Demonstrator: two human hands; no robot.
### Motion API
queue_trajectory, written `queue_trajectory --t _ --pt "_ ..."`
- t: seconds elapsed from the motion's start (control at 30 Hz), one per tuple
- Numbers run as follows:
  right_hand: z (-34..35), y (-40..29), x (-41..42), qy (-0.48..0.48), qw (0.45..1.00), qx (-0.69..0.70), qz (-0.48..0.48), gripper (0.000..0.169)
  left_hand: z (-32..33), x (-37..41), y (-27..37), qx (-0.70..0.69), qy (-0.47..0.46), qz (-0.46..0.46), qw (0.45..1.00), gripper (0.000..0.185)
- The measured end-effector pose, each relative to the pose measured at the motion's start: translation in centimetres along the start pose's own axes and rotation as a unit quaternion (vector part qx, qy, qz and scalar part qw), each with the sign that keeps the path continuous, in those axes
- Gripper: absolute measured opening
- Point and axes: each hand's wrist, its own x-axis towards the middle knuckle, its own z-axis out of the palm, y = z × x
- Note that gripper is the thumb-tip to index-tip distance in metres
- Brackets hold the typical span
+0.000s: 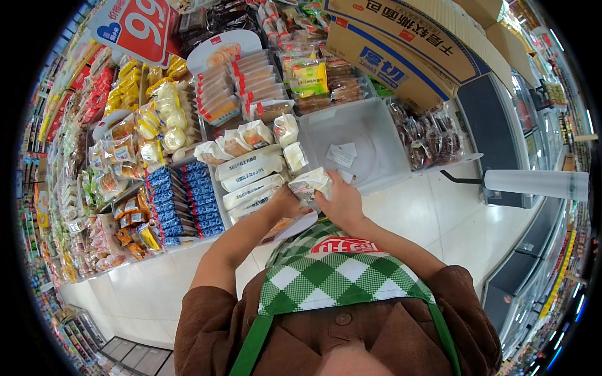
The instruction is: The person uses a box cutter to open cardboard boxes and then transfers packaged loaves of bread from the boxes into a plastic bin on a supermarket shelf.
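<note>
My right hand (345, 204) grips the right end of a wrapped bread in white printed packaging (312, 183), fingers over its top. Close to that bread's left end is my left hand (288, 203), over the near part of the bin; its fingertips are partly hidden, so I cannot tell if it grips the bread. Long white-wrapped breads (251, 171) lie in rows just left of and beyond my hands, with rounder white-wrapped buns (254, 136) behind them. Right of these sits a translucent plastic bin (390, 145) with a paper slip (342, 154) on its bottom.
Blue-patterned packets (202, 197) fill the bin to the left. Cardboard cartons (400, 51) stand at the far right above packed dark breads (435, 136). A roll of clear plastic bags (536, 184) sticks out at the right. A red price sign (136, 28) hangs at the upper left.
</note>
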Motion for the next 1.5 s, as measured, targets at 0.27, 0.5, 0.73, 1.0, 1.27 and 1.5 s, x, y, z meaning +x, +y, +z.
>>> queue_trajectory --t 0.27,0.5,0.73,1.0,1.27,1.5 --pt "-1.2 -0.1 -0.6 -0.044 0.999 -0.005 0.028 0.067 -4.0 0.8 0.8 0.026 -0.229 -0.110 0.967 0.051" --pt "0.0 -2.0 0.5 -0.193 0.978 -0.052 -0.055 0.056 2.8 1.6 -1.6 -0.089 0.020 -0.039 0.995 0.034" --pt "-0.3 -2.4 2.6 -0.143 0.983 -0.110 -0.029 0.041 -1.7 -1.7 0.2 0.012 -0.040 -0.043 0.998 0.042" --pt "5.9 0.2 3.8 -0.150 0.979 -0.125 -0.057 0.040 -3.7 -0.1 1.8 0.045 -0.042 -0.135 0.989 0.036" --pt "7.6 2.0 5.4 -0.189 0.973 -0.125 -0.044 0.055 3.5 1.5 -3.0 0.138 -0.037 -0.156 0.977 0.043" --pt "-0.5 4.7 9.7 -0.315 0.932 -0.089 -0.157 0.067 -2.5 -1.3 -1.1 0.083 -0.060 -0.060 0.993 0.039"
